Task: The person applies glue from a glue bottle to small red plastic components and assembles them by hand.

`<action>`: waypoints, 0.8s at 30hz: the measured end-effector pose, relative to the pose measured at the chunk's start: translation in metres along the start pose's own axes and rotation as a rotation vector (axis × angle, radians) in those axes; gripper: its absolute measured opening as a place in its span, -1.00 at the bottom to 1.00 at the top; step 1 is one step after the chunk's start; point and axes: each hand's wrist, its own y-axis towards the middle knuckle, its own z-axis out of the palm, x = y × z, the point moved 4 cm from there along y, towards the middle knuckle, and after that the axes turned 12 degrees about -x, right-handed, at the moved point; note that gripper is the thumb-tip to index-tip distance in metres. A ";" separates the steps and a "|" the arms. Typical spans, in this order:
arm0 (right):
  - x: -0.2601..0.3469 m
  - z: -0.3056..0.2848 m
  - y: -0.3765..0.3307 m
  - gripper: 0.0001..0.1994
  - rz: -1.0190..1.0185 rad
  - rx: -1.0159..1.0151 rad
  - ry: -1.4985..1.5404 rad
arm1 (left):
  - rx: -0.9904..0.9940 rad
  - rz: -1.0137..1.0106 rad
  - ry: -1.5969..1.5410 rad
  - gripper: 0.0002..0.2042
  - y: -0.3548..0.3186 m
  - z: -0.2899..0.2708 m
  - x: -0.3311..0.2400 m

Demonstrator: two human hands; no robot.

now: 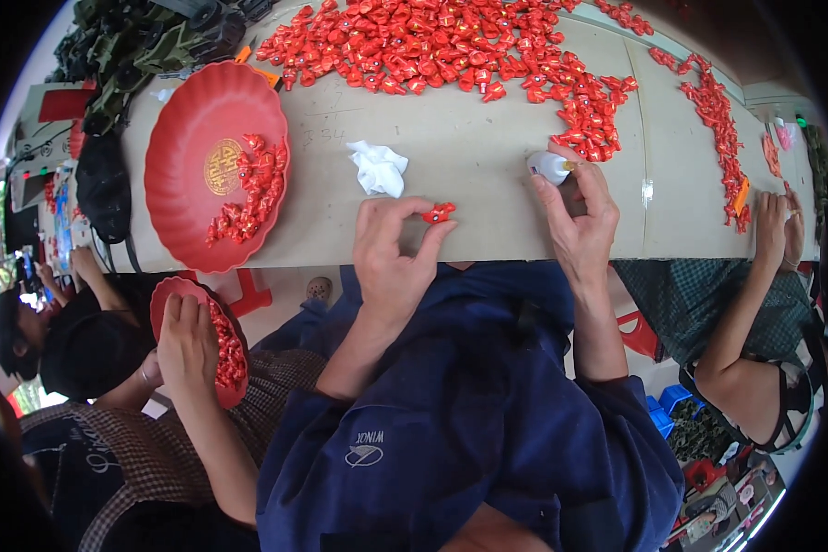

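Trinket (440, 213) is pinched by left fingers (431, 241), presumably to leave it exposed, while at its two o'clock a white bottle (548, 167) is clasped by right fingers (551, 196).

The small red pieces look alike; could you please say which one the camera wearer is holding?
The piece pinched in the left hand, unlike the others heaped on the table or in the scalloped dish.
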 end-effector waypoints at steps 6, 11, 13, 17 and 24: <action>0.000 -0.001 0.001 -0.70 -0.039 -0.002 -0.026 | 0.022 0.105 0.145 -0.77 0.008 0.010 -0.011; 0.002 -0.002 0.002 -0.70 -0.059 -0.003 -0.032 | -0.179 0.119 0.144 -0.80 0.013 -0.011 -0.001; -0.004 -0.001 -0.001 -0.71 -0.060 -0.021 0.076 | -0.231 0.127 0.284 -0.82 0.024 -0.013 0.005; -0.003 -0.003 -0.009 -0.72 -0.042 -0.053 0.193 | -0.140 0.008 0.321 -0.76 0.033 -0.015 0.022; 0.030 0.000 -0.039 -0.66 -0.202 0.298 0.204 | -0.041 -0.423 -0.656 -0.75 0.004 -0.003 -0.003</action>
